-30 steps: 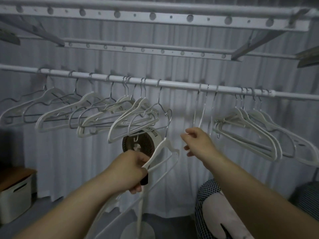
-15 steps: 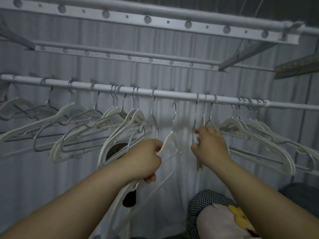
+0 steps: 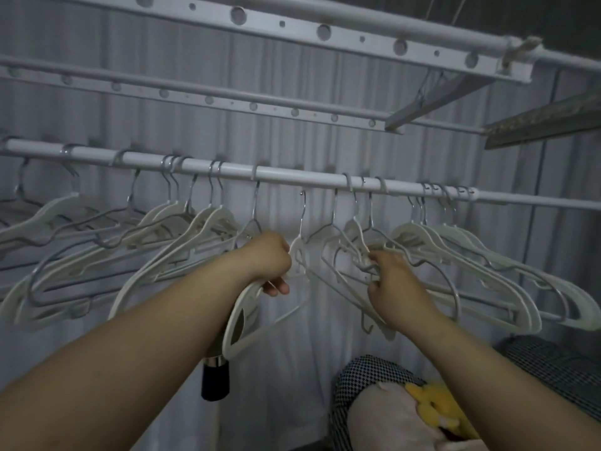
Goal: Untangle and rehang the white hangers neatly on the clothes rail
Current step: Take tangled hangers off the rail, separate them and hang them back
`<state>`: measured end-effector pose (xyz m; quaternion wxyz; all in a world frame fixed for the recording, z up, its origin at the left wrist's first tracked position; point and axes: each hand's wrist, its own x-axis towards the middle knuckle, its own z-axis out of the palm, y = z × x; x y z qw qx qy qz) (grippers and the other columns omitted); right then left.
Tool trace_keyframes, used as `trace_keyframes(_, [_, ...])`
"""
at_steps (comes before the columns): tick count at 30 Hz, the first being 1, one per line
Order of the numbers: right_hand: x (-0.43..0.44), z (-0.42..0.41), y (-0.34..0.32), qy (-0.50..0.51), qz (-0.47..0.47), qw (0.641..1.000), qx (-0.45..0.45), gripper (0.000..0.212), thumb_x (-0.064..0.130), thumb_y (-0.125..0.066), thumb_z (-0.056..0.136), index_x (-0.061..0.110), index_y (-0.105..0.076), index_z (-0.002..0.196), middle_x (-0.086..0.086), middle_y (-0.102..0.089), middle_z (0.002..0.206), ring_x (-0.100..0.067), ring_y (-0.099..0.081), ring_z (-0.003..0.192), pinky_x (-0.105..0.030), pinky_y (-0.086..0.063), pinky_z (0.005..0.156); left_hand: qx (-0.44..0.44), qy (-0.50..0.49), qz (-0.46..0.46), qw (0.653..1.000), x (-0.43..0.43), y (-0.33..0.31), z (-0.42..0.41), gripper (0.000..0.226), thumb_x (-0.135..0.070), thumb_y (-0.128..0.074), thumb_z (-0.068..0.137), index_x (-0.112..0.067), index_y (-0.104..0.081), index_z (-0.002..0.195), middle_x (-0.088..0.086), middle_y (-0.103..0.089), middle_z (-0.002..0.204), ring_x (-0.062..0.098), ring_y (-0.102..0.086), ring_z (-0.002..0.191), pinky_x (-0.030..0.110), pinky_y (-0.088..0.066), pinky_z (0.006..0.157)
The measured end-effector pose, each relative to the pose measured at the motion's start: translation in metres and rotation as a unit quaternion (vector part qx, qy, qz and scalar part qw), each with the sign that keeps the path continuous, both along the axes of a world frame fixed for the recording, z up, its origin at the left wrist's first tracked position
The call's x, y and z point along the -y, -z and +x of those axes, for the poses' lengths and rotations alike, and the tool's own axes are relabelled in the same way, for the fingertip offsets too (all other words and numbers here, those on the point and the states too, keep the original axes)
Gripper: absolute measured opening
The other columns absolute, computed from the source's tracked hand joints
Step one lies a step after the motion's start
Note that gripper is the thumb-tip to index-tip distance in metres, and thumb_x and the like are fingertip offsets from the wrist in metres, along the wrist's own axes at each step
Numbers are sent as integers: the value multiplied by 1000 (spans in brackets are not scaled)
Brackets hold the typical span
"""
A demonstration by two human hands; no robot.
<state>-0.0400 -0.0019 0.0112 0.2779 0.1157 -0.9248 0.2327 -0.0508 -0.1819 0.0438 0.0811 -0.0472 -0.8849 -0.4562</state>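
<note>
White hanger (image 3: 234, 320), hook (image 3: 302, 213) below the rail (image 3: 292, 177), gripped in left hand (image 3: 266, 255); right hand (image 3: 393, 284) pinches tangled hangers (image 3: 356, 227).

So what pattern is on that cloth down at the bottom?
The cloth has small black-and-white checks, clearest in the head view.

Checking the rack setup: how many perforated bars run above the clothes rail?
2. The upper perforated bar crosses the top of the view; the lower perforated bar sits between it and the clothes rail. Others may lie outside the frame.
</note>
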Motion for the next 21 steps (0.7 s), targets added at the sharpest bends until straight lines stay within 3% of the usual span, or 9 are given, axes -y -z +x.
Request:
trace_keyframes(4, [-13, -10, -7, -21, 1, 1000, 17, 47, 3, -41, 91, 8, -36, 138, -8, -32, 146, -20, -39, 131, -16, -25, 94, 21, -14, 23, 999, -4, -5, -14, 28, 12, -25, 88, -6, -46, 80, 22, -48, 97, 7, -51, 24, 15, -40, 30])
trace_keyframes(6, [-20, -15, -8, -29, 2, 999, 22, 44, 3, -42, 91, 8, -40, 135, -8, -34, 145, -19, -39, 131, -15, -24, 94, 31, -23, 32, 999, -6, -8, -21, 30, 13, -24, 88, -6, -42, 73, 23, -47, 97, 7, -51, 23, 15, -40, 29])
trace_keyframes(13, [-30, -28, -7, -50, -9, 998, 26, 39, 2, -43, 90, 6, -47, 129, -10, -41, 139, -20, -43, 127, -14, -25, 92, 19, -53, 53, 997, -11, -24, -31, 24, 15, -30, 89, 6, -45, 106, 24, -50, 96, 7, -53, 24, 18, -43, 30])
trace_keyframes(18, [-28, -32, -5, -68, -21, 997, 27, 43, 4, -41, 92, 6, -39, 135, -11, -41, 140, -22, -44, 125, -14, -28, 83, 39, -60, 33, 997, -13, -30, -34, 29, 10, -33, 91, 17, -45, 117, 15, -58, 65, 18, -58, 48, 26, -49, 50])
trace_keyframes(21, [-27, -33, -4, -70, -19, 997, 32, 44, 6, -39, 94, 8, -36, 137, -9, -39, 142, -21, -42, 127, -15, -28, 90, 53, -65, 19, 996, -17, -34, -34, 26, 10, -34, 91, 15, -48, 112, 13, -62, 49, 12, -57, 34, 21, -49, 41])
